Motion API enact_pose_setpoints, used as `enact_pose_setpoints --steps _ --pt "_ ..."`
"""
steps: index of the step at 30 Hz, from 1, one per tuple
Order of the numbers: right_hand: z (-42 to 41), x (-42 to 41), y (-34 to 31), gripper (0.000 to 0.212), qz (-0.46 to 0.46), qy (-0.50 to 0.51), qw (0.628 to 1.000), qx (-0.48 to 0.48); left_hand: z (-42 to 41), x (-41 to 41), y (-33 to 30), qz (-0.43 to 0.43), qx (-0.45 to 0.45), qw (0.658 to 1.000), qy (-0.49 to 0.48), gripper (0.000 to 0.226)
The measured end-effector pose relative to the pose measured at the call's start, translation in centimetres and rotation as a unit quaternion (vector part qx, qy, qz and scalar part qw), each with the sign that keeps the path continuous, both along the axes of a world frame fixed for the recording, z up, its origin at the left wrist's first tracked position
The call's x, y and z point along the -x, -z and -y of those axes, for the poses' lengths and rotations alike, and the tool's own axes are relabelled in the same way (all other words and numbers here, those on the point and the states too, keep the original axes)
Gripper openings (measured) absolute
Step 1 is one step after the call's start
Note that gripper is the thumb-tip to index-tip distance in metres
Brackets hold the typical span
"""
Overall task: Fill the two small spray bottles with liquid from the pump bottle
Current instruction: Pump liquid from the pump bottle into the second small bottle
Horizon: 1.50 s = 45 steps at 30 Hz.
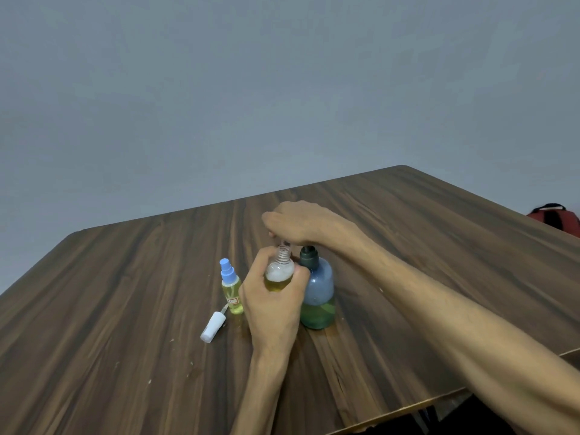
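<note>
My left hand (pixel 270 296) grips an uncapped small clear spray bottle (pixel 280 271) holding yellow liquid and foam, its threaded neck up under the pump spout. My right hand (pixel 298 222) rests on top of the pump head of the blue-green pump bottle (pixel 318 296), which stands on the table with yellow-green liquid in its lower part. The pump head is mostly hidden under that hand. A second small spray bottle (pixel 231 288) with a blue spray top stands to the left, filled with yellow liquid. A loose white spray top (pixel 212 327) lies on the table in front of it.
The wooden table (pixel 125 309) stretches wide on all sides, with its near right edge by my right forearm. A red bag (pixel 555 218) shows beyond the table's far right edge. A grey wall stands behind.
</note>
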State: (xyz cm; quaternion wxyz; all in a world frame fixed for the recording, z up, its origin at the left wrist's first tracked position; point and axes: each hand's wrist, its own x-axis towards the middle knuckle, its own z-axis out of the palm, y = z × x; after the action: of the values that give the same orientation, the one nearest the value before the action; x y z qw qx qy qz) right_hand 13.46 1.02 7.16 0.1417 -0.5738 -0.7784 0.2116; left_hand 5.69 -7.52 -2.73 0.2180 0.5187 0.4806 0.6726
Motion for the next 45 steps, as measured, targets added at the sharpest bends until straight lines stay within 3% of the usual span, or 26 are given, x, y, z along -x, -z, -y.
enact_pose_setpoints --steps 18,21,37,42,45 --pt "-0.09 -0.1 0.35 0.042 0.006 -0.001 1.0 0.007 -0.12 -0.11 0.08 -0.001 -0.001 1.0 -0.01 0.024" --pt "-0.33 -0.26 0.36 0.041 -0.001 0.008 1.0 -0.027 -0.15 -0.13 0.12 0.003 -0.001 1.0 -0.006 0.024" --pt "-0.48 -0.18 0.39 0.05 -0.014 -0.003 1.0 0.012 -0.22 -0.13 0.14 0.003 0.005 1.0 -0.005 0.026" --pt "-0.17 -0.21 0.39 0.044 -0.01 0.003 1.0 -0.021 -0.19 -0.01 0.09 -0.005 0.001 1.0 -0.006 0.025" --pt "-0.05 -0.1 0.31 0.044 0.0 -0.004 1.0 0.01 -0.13 -0.1 0.06 -0.007 0.004 1.0 -0.008 0.024"
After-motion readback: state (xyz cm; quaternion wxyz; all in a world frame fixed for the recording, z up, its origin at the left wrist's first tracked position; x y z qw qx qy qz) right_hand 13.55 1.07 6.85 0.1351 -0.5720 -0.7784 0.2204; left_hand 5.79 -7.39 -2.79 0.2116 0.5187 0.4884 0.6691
